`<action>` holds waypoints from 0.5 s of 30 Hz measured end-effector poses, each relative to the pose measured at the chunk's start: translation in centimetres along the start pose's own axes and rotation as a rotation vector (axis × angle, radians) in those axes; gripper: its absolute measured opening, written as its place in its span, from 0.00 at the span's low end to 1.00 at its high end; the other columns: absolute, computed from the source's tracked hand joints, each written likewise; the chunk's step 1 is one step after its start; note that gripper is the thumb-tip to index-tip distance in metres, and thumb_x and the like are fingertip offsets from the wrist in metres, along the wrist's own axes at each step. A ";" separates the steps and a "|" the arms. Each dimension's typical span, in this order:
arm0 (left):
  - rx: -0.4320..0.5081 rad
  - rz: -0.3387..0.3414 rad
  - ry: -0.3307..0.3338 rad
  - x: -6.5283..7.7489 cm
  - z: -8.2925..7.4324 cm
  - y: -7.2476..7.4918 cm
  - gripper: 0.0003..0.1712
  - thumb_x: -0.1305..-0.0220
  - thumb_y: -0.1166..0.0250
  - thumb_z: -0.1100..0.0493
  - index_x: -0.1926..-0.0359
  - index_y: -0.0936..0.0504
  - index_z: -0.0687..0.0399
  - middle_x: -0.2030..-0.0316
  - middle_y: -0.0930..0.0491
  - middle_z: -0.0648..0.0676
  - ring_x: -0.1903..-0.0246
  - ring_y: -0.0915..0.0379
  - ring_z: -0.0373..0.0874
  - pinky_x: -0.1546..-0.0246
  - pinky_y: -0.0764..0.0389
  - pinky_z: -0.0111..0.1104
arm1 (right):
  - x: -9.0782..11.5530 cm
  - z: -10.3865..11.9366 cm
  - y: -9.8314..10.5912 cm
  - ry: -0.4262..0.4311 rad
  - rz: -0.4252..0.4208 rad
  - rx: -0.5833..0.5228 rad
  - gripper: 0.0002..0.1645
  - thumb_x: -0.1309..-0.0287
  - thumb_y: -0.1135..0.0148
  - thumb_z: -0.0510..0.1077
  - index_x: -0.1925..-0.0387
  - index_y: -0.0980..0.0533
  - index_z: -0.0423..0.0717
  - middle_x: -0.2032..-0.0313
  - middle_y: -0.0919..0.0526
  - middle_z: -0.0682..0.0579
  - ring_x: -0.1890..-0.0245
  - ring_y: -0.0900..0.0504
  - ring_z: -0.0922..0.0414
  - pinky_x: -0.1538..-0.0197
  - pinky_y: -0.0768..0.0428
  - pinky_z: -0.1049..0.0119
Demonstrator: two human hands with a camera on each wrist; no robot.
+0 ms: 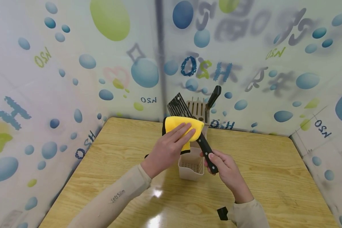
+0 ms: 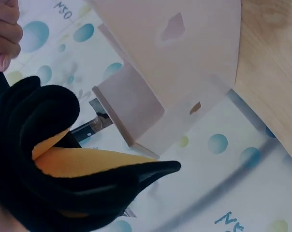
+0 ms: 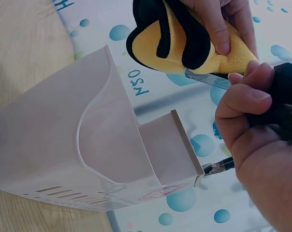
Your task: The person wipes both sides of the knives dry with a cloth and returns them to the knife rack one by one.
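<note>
My right hand (image 1: 226, 169) grips the black riveted handle of a cleaver (image 1: 206, 148), its blade pointing up and to the left. Folded over the blade is a yellow cloth (image 1: 178, 122) with black edging, held by my left hand (image 1: 166, 153) with fingers laid across it. In the right wrist view, the left thumb presses the cloth (image 3: 175, 48) from the near side, and a strip of blade shows below. Part of the blade is hidden under the cloth; its dark, streaked end sticks out past it. Both hands are raised over a beige knife holder (image 1: 191, 172).
The holder stands on a wood-grain table (image 1: 259, 177) and has a front bin with drain holes and a slotted top at the back. Another black-handled knife (image 1: 214, 96) sits in it. Walls printed with bubbles (image 1: 144, 72) enclose the table's back and sides.
</note>
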State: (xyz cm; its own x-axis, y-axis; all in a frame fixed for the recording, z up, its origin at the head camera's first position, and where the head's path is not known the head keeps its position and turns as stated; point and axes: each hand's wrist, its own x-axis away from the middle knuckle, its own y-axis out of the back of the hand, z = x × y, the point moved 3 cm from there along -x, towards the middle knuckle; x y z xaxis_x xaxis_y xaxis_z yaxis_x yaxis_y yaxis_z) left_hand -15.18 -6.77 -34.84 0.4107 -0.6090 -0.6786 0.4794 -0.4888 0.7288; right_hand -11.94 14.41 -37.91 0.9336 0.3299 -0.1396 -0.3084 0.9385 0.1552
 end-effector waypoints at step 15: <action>-0.001 -0.020 0.090 -0.1 2.5 0.2 0.33 0.38 0.32 0.76 0.32 0.23 0.59 0.35 0.22 0.62 0.36 0.23 0.56 0.35 0.22 0.42 | 0.2 0.0 0.1 0.051 0.023 0.004 0.23 0.18 0.58 0.40 0.49 0.23 0.22 0.71 0.21 0.53 0.76 0.24 0.58 0.72 0.22 0.67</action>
State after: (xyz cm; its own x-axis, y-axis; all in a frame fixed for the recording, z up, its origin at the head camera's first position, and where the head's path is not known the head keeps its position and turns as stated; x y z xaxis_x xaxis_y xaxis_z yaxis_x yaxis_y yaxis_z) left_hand -17.08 -8.37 -34.42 0.4685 -0.5406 -0.6988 0.4894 -0.4997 0.7147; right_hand -11.78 14.58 -37.88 0.9155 0.3567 -0.1859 -0.3293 0.9301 0.1629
